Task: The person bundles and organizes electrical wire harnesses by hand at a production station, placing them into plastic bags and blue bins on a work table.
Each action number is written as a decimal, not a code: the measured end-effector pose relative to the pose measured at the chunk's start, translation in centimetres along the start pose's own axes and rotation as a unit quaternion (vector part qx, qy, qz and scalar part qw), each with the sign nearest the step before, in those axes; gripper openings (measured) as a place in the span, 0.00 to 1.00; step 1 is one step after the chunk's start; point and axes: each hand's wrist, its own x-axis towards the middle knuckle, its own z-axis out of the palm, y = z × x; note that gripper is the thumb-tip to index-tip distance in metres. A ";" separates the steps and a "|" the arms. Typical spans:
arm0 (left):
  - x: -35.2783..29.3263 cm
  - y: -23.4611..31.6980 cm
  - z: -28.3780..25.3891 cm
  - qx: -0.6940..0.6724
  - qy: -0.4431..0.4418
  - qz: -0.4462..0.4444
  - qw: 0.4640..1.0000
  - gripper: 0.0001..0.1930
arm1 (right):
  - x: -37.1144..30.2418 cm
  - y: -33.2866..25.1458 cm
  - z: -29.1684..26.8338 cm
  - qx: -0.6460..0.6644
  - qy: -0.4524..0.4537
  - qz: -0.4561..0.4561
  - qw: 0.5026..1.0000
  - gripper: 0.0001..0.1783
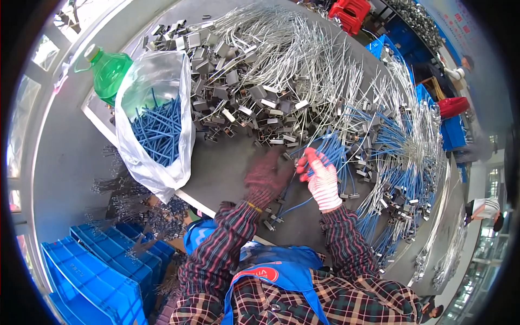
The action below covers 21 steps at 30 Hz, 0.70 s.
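Note:
My left hand [265, 179], in a dark red knit glove, is blurred over the dark table [222, 162] just in front of me; what its fingers hold I cannot make out. My right hand [320, 180], in a red-and-white glove, grips a thin blue-sleeved wire [295, 207] that trails down toward my body. Beside it lies a fan of blue-sleeved wires [379, 146] with small metal clips. A heap of grey metal clips [238, 92] and bare silver wires [287, 38] fills the table beyond both hands.
A clear plastic bag of blue tubes [157, 130] stands at left, with a green plastic bottle [108, 70] behind it. Stacked blue crates [97, 276] sit on the floor at lower left. Red crates [349, 13] are far back. Other people [482, 208] are at the right.

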 end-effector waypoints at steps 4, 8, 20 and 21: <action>1.7 -0.5 3.3 -0.036 -0.076 -0.029 0.996 0.21 | 1.0 -1.1 -0.1 0.005 0.049 -0.061 0.997 0.14; 1.6 -0.4 4.1 -0.094 -0.094 -0.021 0.991 0.20 | 1.8 -2.0 0.6 -0.039 0.040 -0.071 0.996 0.15; -10.6 -3.3 -4.0 -0.019 -0.048 0.013 0.999 0.09 | -3.0 3.2 4.7 0.200 -0.115 0.123 0.965 0.15; -13.0 -4.8 -4.9 -0.036 -0.069 0.006 0.997 0.11 | -3.4 3.7 5.3 0.176 -0.108 0.133 0.969 0.14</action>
